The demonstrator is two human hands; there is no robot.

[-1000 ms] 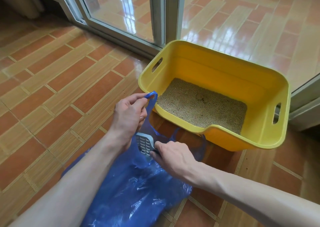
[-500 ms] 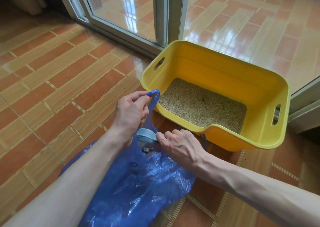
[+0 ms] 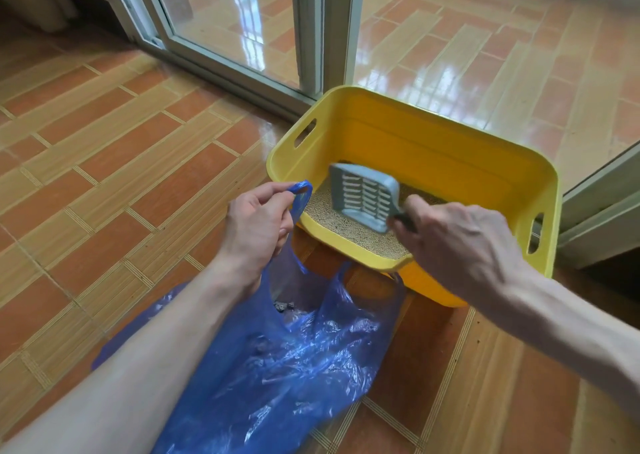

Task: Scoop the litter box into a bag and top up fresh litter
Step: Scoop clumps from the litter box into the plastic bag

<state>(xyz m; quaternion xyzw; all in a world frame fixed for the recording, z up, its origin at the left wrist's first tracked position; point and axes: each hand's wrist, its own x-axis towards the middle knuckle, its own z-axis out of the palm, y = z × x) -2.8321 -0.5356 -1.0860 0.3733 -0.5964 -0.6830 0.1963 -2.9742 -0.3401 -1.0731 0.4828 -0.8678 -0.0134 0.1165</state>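
A yellow litter box [image 3: 433,148] stands on the tiled floor, its bottom covered with tan litter [image 3: 346,226]. My right hand [image 3: 457,242] grips the handle of a grey slotted scoop [image 3: 363,197], which hangs empty over the litter near the box's low front lip. My left hand [image 3: 256,225] pinches one handle loop of a blue plastic bag [image 3: 294,367] and holds it up beside the box's left front corner. The bag lies open on the floor in front of the box, with a few dark clumps [image 3: 284,305] visible inside its mouth.
A sliding glass door with a pale frame [image 3: 311,38] stands right behind the box, partly open onto more glossy tiles. A second frame edge [image 3: 599,194] runs along the box's right side. Orange tiled floor [image 3: 104,176] stretches to the left.
My right hand has lifted the scoop out of the bag's mouth and carried it up and right over the litter in the box. My left hand keeps holding the bag handle.
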